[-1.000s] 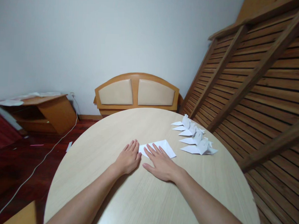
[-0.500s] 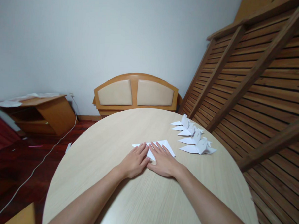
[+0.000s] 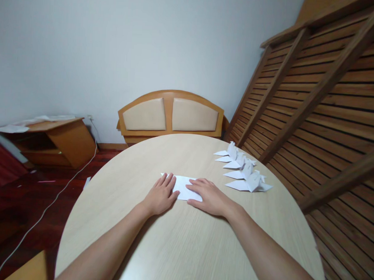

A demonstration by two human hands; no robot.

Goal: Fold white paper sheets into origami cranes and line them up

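A folded sheet of white paper [image 3: 185, 189] lies on the round pale wooden table [image 3: 176, 247] in front of me. My left hand [image 3: 162, 194] rests on its left part, fingers stretched out and the thumb near its lower edge. On its right part lies my right hand [image 3: 209, 196], fingers spread and pointing left. The middle of the paper shows between my hands, while both ends are partly covered. To the right, several folded white paper birds [image 3: 253, 181] stand in a slanting row, apart from my right hand.
Beyond the table is a wooden headboard [image 3: 169, 133] with two cream panels. Dark wooden slats [image 3: 336, 117] lean along the right side. At the left, a low wooden cabinet [image 3: 71, 141] stands by a white cable [image 3: 57, 196] running over the dark red floor.
My hands have slid apart, left hand leftward and right hand slightly rightward, baring the paper's middle. The paper's visible outline has gone from a pointed shape to a flatter strip.
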